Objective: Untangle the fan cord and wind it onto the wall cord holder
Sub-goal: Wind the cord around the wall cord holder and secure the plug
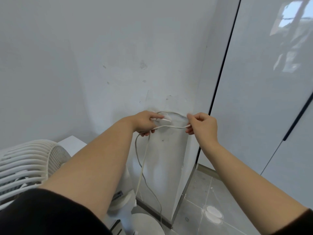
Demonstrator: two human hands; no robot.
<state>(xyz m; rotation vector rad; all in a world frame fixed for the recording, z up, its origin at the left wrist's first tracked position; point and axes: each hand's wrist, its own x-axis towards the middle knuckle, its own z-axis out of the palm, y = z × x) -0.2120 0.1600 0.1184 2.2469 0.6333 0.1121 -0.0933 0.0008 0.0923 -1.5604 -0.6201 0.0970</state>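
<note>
White cord [169, 126], two hands [145, 122] [202, 126], one fan [25, 163]

- There's the cord [169, 126], cream-white, with one hanging strand looking greyer.
- Down left, the fan [25, 163] is white, its grille a pattern of parallel ribs.
- Behind it all, the wall [84, 56] is pale grey-white, flecked with small dark scuffs.
- Over right, the cabinet doors [254, 99] are glossy white, edged by a black strip [218, 80].
- Below, the floor [211, 192] shows grey tiles, pale grout lines and white splotches.
- And the sleeves [50, 214] are black.
</note>
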